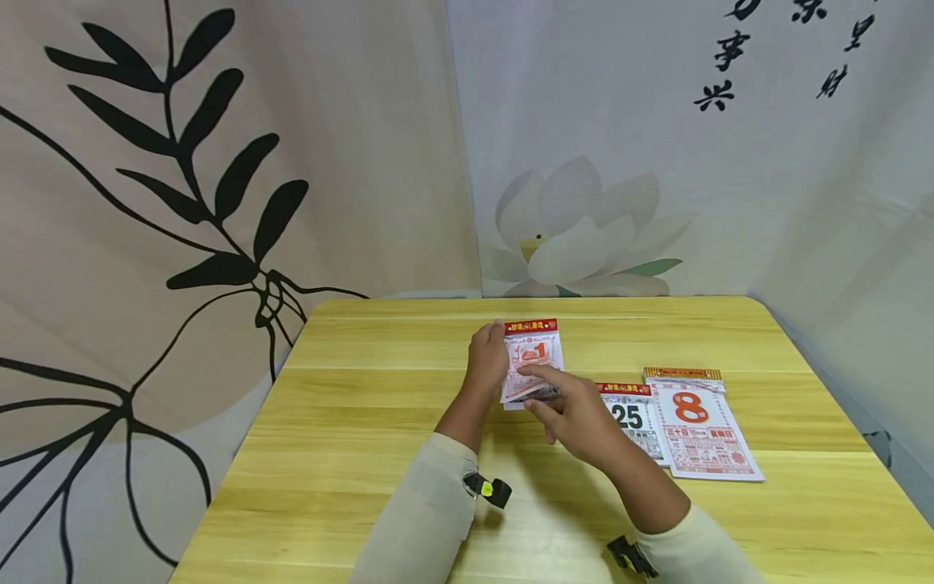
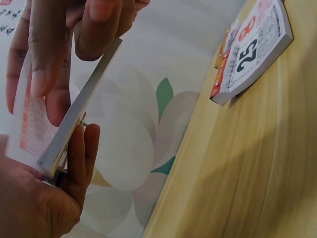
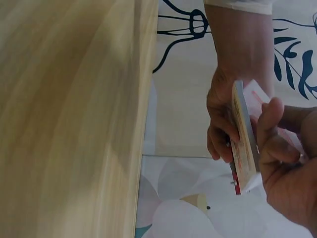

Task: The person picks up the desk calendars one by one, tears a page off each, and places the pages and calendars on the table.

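Observation:
In the head view a small tear-off calendar (image 1: pixel 531 341) with a red header and a red "1" is held up above the table. My left hand (image 1: pixel 486 361) grips it along its left edge. With its fingers at the lower part, my right hand (image 1: pixel 584 415) pinches a lifted page (image 2: pixel 30 116), bent away from the pad in the left wrist view. Seen edge-on in the right wrist view, the pad (image 3: pixel 246 141) stands between both hands. The exact spot where thumb and page meet is partly hidden.
Right of my hands, a small calendar showing 25 (image 1: pixel 627 418) lies against a larger calendar showing a red 8 (image 1: pixel 700 438). Both lie on the wooden table (image 1: pixel 365 487). Behind the table hangs a printed cloth (image 1: pixel 379 162) with plant and flower motifs.

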Motion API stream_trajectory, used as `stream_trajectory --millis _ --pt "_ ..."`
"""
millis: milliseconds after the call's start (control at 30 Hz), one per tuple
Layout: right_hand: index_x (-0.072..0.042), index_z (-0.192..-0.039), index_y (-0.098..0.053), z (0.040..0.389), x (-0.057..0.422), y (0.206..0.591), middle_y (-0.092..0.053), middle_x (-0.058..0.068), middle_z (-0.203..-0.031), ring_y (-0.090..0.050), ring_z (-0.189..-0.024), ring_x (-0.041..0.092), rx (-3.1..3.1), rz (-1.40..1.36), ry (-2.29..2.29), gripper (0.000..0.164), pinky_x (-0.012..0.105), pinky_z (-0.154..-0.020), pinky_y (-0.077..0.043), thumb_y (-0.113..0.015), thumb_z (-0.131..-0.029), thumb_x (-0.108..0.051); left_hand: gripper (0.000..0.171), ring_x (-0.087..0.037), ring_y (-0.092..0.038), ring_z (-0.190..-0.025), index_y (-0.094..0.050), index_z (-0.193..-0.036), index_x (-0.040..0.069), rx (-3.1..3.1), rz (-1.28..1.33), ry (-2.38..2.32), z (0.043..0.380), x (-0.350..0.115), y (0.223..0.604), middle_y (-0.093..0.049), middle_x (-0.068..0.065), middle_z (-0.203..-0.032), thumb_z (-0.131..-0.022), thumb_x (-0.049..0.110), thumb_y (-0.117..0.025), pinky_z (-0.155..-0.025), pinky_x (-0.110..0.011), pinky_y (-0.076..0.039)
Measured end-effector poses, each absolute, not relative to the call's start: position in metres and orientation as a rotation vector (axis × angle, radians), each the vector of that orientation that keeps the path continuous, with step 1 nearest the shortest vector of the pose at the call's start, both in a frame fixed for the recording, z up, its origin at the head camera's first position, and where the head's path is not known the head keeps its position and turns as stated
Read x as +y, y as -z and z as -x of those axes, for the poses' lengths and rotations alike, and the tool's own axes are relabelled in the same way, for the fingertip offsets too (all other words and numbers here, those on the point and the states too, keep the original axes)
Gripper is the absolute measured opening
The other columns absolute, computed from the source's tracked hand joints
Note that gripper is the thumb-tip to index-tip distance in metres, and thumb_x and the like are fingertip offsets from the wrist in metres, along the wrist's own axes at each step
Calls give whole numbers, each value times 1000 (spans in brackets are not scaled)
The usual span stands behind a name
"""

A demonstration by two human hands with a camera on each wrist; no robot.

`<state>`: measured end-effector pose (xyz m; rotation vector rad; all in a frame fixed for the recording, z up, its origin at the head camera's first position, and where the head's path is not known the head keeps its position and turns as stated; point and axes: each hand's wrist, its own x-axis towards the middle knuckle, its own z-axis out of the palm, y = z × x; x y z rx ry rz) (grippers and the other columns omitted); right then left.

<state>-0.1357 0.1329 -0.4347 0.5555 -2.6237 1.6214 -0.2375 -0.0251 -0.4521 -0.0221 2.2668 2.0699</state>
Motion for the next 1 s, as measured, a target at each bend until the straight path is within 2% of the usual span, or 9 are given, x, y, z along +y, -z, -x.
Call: stream_trajectory --millis 67,233,333,467,600,767,1000 --pt "-15 -144 -68 135 130 436 -76 23 -116 -63 -48 23 -2617 -526 -1576 45 28 -48 -54 -73 -102 2 54 -15 -66 -78 -67 -119 2 2276 20 -2065 237 -25 452 -65 -7 -89 -120 41 -30 -71 -28 -56" --pt "-12 -135 -74 133 122 439 -79 18 -105 -58 -48 5 -2552 -519 -1414 38 24 -47 -53 -77 -100 0 54 -15 -67 -78 -68 -120 2 2279 26 -2079 236 -23 450 -67 -7 -89 -120 41 -31 -71 -27 -56" --pt "-10 -129 -78 133 117 442 -82 13 -96 -58 -55 -2 -2491 -534 -1261 35 21 -50 -52 -80 -96 2 54 -14 -66 -78 -68 -119 1 2279 27 -2084 235 -23 448 -66 -7 -89 -120 41 -31 -70 -27 -56" --pt "-8 -120 -82 134 112 446 -81 8 -85 -57 -63 0 -2426 -525 -1091 32 20 -55 -51 -83 -91 4 53 -14 -65 -76 -67 -114 2 2268 29 -2093 233 -21 446 -64 -6 -86 -120 41 -31 -69 -27 -55" --pt "-6 -116 -83 134 108 448 -77 7 -78 -56 -61 3 -2397 -511 -990 29 21 -55 -49 -85 -88 5 52 -14 -64 -74 -65 -110 2 2250 38 -2112 232 -20 445 -62 -5 -84 -120 40 -31 -68 -26 -54" --pt "-6 -112 -84 133 104 449 -78 8 -77 -58 -60 6 -2389 -497 -912 28 22 -55 -49 -86 -86 5 50 -14 -62 -74 -64 -105 4 2275 50 -2098 232 -19 445 -61 -4 -83 -120 39 -32 -68 -26 -53" --pt "-5 -95 -85 136 101 453 -80 8 -78 -59 -60 5 -2361 -495 -953 15 18 -54 -48 -89 -85 4 50 -13 -61 -72 -64 -103 4 2294 46 -2091 232 -20 447 -60 -3 -80 -120 38 -32 -67 -26 -53"
